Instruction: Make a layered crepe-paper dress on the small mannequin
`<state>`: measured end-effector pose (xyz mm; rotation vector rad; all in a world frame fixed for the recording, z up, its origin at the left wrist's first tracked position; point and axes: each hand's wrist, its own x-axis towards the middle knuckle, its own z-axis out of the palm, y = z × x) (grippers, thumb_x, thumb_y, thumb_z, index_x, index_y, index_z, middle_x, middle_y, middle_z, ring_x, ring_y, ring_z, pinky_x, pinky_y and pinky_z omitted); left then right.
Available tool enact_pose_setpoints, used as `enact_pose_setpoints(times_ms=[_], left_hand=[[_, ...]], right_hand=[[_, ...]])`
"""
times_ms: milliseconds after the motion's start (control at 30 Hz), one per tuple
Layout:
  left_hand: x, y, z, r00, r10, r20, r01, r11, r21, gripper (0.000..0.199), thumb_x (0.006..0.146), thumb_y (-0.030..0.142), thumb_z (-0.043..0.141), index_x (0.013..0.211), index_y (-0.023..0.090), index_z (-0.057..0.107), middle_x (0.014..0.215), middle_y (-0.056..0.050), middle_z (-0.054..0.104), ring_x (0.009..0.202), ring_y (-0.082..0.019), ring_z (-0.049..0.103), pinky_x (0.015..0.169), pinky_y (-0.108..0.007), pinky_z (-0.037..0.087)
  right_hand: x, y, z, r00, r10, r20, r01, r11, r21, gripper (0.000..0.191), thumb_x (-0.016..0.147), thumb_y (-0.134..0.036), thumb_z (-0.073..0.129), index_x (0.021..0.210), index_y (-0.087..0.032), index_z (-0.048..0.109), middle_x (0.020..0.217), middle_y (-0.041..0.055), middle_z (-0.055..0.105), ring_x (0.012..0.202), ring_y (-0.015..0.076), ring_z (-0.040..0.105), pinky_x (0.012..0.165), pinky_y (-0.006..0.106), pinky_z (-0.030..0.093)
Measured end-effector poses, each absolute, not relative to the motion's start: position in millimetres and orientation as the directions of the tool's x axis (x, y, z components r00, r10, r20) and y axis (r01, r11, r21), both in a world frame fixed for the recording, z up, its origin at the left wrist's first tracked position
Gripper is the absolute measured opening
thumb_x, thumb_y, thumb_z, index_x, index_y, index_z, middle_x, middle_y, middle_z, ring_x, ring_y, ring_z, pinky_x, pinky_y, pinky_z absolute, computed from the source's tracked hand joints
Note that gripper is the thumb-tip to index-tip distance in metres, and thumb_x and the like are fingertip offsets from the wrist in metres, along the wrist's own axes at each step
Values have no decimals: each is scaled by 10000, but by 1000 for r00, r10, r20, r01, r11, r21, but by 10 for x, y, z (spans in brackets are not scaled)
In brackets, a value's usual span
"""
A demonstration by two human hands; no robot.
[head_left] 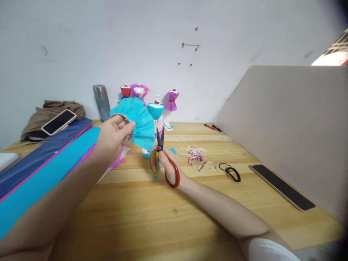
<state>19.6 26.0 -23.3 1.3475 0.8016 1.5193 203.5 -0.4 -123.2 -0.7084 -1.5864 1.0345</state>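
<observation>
My left hand [115, 134] is closed around the gathered inner edge of a ruffled turquoise paper skirt [140, 123], which fans out to the right. My right hand [167, 163] holds scissors [160, 143] with one yellow and one red handle. Their dark blades point upward, slightly apart, just right of the skirt's lower edge. Behind the skirt stands a small dress form with a turquoise top [156, 110]; its lower part is partly hidden.
More small dress forms, one in purple [172, 99], stand by the wall near a bottle [101, 102]. Turquoise paper [54, 165] and a phone [59, 121] lie left. Paper scraps [194, 154], a black loop [233, 174] and a dark flat object [281, 186] lie right.
</observation>
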Motion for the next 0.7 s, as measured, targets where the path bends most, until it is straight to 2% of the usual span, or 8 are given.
enact_pose_setpoints(times_ms=[133, 267, 467, 700], left_hand=[[192, 272, -208, -69, 933, 353, -289, -357, 888, 408, 752, 252, 825, 567, 202, 465, 567, 47, 366, 502, -91, 379, 450, -219, 333], [203, 255, -199, -101, 935, 341, -348, -354, 868, 410, 765, 231, 811, 545, 187, 468, 562, 45, 389, 517, -85, 388, 455, -193, 341], [224, 259, -251, -140, 923, 360, -371, -386, 845, 383, 838, 233, 780, 593, 190, 489, 593, 38, 428, 537, -92, 423, 488, -207, 375], [325, 288, -400, -79, 949, 305, -470, -305, 828, 349, 824, 273, 776, 646, 216, 481, 640, 28, 461, 593, -117, 499, 557, -233, 471]], right_hand=[[2029, -35, -1272, -308, 846, 435, -40, 445, -895, 567, 963, -713, 446, 1106, -189, 612, 636, -27, 538, 560, 149, 533, 578, 303, 407], [2033, -43, -1298, -322, 842, 433, -16, 452, -892, 599, 947, -743, 435, 1101, -197, 628, 634, -20, 534, 567, 161, 539, 591, 316, 415], [2020, -56, -1325, -320, 849, 419, 7, 445, -896, 614, 943, -749, 429, 1130, -197, 621, 658, -14, 525, 589, 168, 539, 595, 320, 420], [2014, -38, -1360, -255, 862, 438, -12, 450, -893, 558, 924, -688, 537, 1190, -202, 602, 748, -8, 533, 663, 169, 530, 648, 328, 445]])
